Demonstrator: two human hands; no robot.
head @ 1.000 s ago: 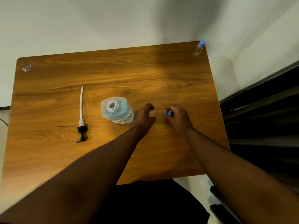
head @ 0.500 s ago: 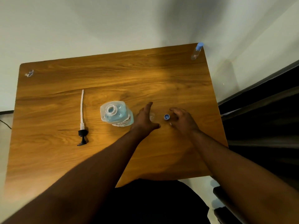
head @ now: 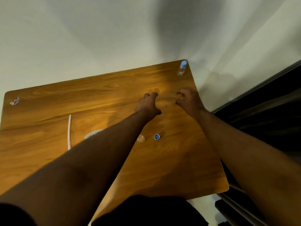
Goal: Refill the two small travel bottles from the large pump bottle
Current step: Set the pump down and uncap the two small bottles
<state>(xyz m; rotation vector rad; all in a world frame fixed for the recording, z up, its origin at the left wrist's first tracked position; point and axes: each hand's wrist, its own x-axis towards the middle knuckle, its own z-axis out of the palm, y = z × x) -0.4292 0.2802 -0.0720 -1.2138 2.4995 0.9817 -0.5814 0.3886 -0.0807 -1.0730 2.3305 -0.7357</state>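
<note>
A small clear travel bottle (head: 140, 138) stands uncapped near the middle of the wooden table (head: 162, 168), with its blue cap (head: 156, 137) lying just to its right. A second small bottle with a blue cap (head: 182, 69) stands at the far right corner. My left forearm hides most of the large pump bottle (head: 92, 134); only a pale edge shows. The removed pump with its white tube (head: 69, 131) lies to the left. My left hand (head: 149, 104) and right hand (head: 189, 99) are stretched out beyond the open bottle, fingers loosely curled and empty.
A small clear item (head: 14, 101) lies at the far left corner of the table. A pale wall runs behind the table. Dark furniture (head: 268, 119) stands close along the right edge.
Both hands left the uncapped bottle and the cap and moved away toward the far right of the table. The view has tilted, and my left forearm now covers the large bottle.
</note>
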